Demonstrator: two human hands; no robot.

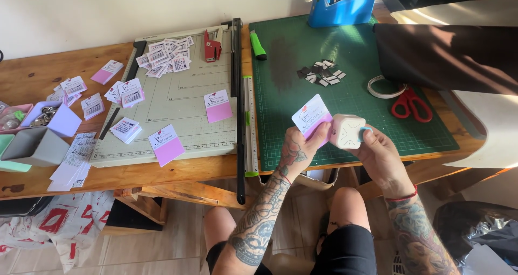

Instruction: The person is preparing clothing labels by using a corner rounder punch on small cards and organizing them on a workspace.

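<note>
Head view: one card point(309, 116), one punch point(346, 131).

Single head-worn view, angled steeply down and forward over the table point(32, 81); near range, fingers point(322, 130) at lower centre frame.

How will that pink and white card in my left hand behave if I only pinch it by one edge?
The card stands flat though the left hand pinches only its lower edge, so it is probably fairly stiff. It looks thin, likely very light, and could bend or crease under a hard squeeze. The right hand holds a small corner punch against it.
</note>
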